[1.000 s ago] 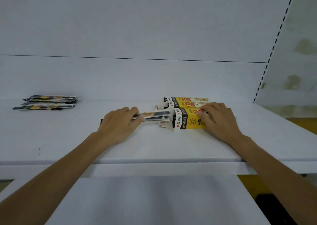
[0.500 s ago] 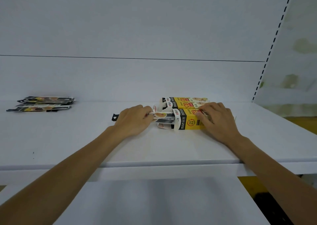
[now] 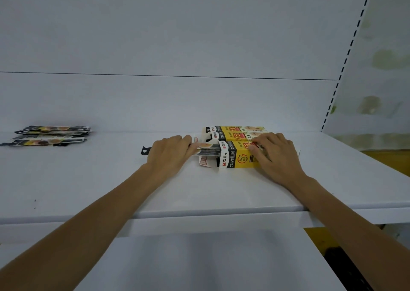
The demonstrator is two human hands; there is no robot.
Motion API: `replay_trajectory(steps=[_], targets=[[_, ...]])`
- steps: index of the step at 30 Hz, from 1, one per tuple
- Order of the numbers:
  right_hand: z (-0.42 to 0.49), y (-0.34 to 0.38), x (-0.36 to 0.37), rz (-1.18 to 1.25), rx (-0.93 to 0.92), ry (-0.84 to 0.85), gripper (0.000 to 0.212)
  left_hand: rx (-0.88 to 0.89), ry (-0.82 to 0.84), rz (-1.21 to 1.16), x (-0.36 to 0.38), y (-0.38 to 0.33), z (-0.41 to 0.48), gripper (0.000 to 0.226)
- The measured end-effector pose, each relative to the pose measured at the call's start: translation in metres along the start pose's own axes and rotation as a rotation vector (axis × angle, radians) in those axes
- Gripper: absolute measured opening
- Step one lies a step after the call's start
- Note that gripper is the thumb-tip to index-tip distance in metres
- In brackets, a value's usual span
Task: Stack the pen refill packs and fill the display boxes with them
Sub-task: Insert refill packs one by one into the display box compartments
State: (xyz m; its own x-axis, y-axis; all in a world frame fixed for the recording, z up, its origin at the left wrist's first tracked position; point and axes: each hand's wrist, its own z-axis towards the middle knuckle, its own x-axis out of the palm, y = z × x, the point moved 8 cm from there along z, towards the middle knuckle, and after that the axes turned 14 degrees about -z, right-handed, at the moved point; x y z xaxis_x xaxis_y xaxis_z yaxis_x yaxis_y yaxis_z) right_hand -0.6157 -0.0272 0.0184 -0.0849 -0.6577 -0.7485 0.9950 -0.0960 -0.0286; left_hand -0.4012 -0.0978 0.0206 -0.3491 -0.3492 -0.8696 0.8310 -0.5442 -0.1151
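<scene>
I'd say it's about midway. The left hand (image 3: 168, 155) has its grip closed round a slim bundle of black-and-yellow plastic refill packs (image 3: 206, 149), which is partly inside the open left end of the near yellow cardboard display box (image 3: 237, 157), mid-shelf. The right hand (image 3: 277, 157) presses on the box top, fingers fairly flat, its grip round nothing. A second yellow box (image 3: 235, 132) sits just behind; can't tell how full it is. A loose pile of packs (image 3: 51, 135) waits far left on the white shelf (image 3: 111, 179), so plenty's left.
</scene>
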Motion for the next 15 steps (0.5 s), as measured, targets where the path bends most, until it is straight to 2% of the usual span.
replay_trajectory(steps=[2, 6, 7, 10, 12, 15], targets=[[0.000, 0.000, -0.001, 0.002, 0.001, -0.005, 0.069, 0.002, 0.042, -0.063, 0.006, -0.013, 0.002, 0.039], [0.000, 0.000, 0.001, -0.001, -0.003, 0.005, 0.069, 0.071, 0.263, -0.577, 0.019, -0.051, -0.001, 0.027], [0.000, 0.000, 0.001, -0.002, -0.011, 0.006, 0.069, 0.096, 0.257, -0.630, 0.017, -0.054, -0.001, 0.026], [0.000, -0.001, 0.002, 0.022, -0.024, 0.006, 0.068, 0.114, -0.002, -0.486, -0.009, -0.038, 0.001, 0.030], [0.001, -0.003, -0.001, 0.061, 0.004, -0.017, 0.066, -0.011, -0.132, -0.368, -0.027, -0.013, -0.005, 0.032], [-0.001, -0.015, -0.012, -0.005, 0.121, -0.146, 0.055, -0.325, -0.054, -0.377, -0.026, 0.034, -0.026, 0.032]])
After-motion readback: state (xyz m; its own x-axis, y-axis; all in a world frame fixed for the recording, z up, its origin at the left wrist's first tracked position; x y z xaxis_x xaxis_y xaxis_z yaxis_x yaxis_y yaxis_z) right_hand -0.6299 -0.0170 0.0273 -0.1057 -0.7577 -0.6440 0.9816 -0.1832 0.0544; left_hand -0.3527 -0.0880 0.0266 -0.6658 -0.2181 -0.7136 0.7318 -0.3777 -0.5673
